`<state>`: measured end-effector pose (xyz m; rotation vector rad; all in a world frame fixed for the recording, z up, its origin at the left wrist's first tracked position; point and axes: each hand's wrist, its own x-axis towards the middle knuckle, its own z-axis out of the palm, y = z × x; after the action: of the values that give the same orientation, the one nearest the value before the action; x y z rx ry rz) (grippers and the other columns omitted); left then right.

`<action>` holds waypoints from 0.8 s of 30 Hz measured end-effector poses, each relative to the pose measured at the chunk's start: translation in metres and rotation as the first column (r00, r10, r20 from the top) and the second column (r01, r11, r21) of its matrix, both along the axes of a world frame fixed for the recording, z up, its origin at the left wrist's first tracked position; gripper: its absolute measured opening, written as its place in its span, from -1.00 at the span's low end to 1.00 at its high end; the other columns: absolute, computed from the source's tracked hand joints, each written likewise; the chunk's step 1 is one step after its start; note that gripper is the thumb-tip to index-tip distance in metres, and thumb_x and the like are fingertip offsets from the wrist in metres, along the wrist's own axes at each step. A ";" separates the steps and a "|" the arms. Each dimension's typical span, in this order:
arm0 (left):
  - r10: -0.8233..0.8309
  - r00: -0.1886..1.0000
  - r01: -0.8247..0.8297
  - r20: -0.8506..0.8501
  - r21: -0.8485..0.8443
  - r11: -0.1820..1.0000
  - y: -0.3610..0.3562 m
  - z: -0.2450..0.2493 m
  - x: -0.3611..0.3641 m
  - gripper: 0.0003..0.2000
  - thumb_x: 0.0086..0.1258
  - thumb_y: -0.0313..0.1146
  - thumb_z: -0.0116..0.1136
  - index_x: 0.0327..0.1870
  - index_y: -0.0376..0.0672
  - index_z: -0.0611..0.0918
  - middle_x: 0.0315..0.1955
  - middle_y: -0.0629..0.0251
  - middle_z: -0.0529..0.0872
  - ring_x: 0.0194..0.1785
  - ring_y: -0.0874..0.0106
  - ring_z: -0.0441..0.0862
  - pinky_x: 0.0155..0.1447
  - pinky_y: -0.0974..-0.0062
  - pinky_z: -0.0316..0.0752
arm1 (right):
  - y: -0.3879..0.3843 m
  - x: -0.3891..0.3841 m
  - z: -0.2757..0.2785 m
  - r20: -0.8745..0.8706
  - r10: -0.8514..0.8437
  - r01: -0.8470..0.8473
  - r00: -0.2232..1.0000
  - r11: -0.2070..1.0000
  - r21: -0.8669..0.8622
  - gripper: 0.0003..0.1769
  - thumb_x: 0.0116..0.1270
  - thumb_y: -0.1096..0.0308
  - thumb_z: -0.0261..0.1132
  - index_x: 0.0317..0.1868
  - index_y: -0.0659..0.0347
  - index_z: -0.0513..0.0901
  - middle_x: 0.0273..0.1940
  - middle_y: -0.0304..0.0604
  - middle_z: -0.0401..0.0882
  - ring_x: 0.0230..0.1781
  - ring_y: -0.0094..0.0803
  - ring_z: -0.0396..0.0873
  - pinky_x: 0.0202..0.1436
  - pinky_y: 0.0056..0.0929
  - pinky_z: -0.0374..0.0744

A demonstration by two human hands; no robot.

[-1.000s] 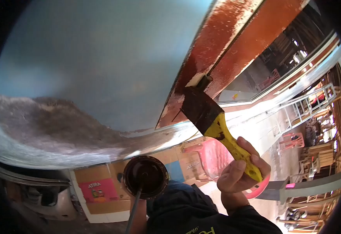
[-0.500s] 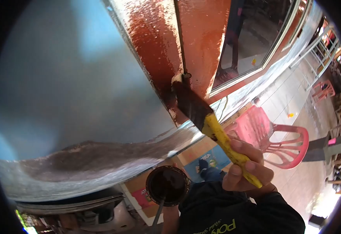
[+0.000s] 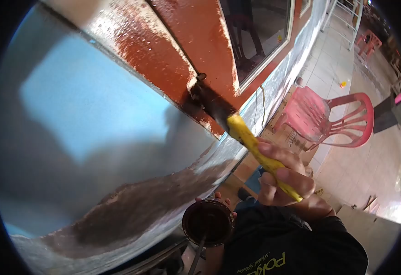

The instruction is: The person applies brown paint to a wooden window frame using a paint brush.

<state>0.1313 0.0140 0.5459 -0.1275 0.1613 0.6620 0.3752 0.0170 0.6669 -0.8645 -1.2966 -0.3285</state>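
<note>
My right hand [image 3: 285, 174] grips the yellow handle of a paintbrush [image 3: 246, 135]. The brush's dark bristles touch the lower part of a red-brown painted wooden frame [image 3: 173, 68], close to a small hinge-like metal piece [image 3: 201, 77]. Pale, unpainted patches show along the frame's edges. Below, my left hand [image 3: 216, 198] holds a round can [image 3: 208, 222] of dark paint, its fingertips visible at the rim. A thin stick [image 3: 197, 259] leans out of the can.
A light blue wall [image 3: 104, 105] with a brown bare patch [image 3: 131, 211] fills the left. At the right stand a pink plastic chair [image 3: 308, 112], a window pane [image 3: 260, 36], a metal rack [image 3: 347, 20] and another pink chair [image 3: 369, 43] farther off.
The view has shifted and turned, so the frame and chair appear elsewhere. The brush stays against the frame near the metal piece, and more fingers of my left hand show around the can.
</note>
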 end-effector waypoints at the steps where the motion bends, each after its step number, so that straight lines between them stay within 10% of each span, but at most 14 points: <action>1: -0.055 0.981 0.067 0.187 -0.059 0.996 0.008 0.004 0.001 -0.33 0.43 0.26 -0.22 0.38 -0.06 0.31 0.31 -0.14 0.29 0.41 -0.08 0.20 0.41 -0.33 0.02 | -0.001 -0.002 0.000 0.002 0.009 -0.009 1.000 1.000 -0.015 -0.57 0.07 0.68 0.24 -0.06 0.27 0.31 -0.07 0.29 0.57 -0.15 0.14 0.68 -0.17 -0.13 0.74; 3: -0.173 0.908 0.219 0.381 -0.081 0.972 0.021 0.006 0.001 -0.36 0.45 0.23 -0.20 0.37 -0.05 0.32 0.31 -0.11 0.29 0.40 -0.06 0.20 0.41 -0.34 0.01 | -0.003 -0.007 -0.001 0.010 0.036 -0.036 0.999 0.998 -0.048 -0.59 0.07 0.68 0.24 -0.08 0.26 0.32 -0.07 0.28 0.57 -0.14 0.13 0.68 -0.17 -0.15 0.74; 9: -0.017 0.965 0.040 0.263 -0.081 0.996 0.013 -0.008 -0.012 -0.30 0.41 0.26 -0.15 0.39 -0.07 0.30 0.32 -0.18 0.25 0.43 -0.08 0.15 0.43 -0.29 -0.01 | 0.001 -0.008 -0.002 -0.009 -0.076 0.076 0.997 0.997 0.028 -0.65 0.02 0.69 0.25 -0.16 0.28 0.39 -0.09 0.23 0.61 -0.13 0.07 0.69 -0.15 -0.17 0.74; 20: -0.122 0.916 0.225 0.381 -0.237 0.945 0.024 -0.001 -0.016 -0.19 0.34 0.33 -0.11 0.40 -0.16 0.27 0.32 -0.24 0.25 0.42 -0.12 0.16 0.50 -0.17 -0.12 | 0.001 -0.013 -0.009 0.017 -0.051 0.051 0.999 0.999 0.012 -0.72 0.02 0.70 0.22 -0.23 0.32 0.41 -0.05 0.30 0.57 -0.10 0.09 0.67 -0.07 -0.13 0.72; 24: -0.126 0.915 0.221 0.383 -0.216 0.951 0.025 -0.009 -0.021 -0.19 0.33 0.32 -0.08 0.40 -0.16 0.28 0.33 -0.21 0.26 0.42 -0.14 0.15 0.50 -0.18 -0.12 | 0.005 -0.023 -0.013 -0.234 0.049 -0.014 0.971 0.988 0.152 -0.73 0.08 0.71 0.20 -0.19 0.35 0.41 -0.01 0.35 0.54 -0.06 0.10 0.66 -0.06 -0.19 0.71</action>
<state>0.1107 0.0386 0.5365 -0.4769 -0.1029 0.4251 0.3519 0.0223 0.6543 -0.7316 -1.0488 -0.2836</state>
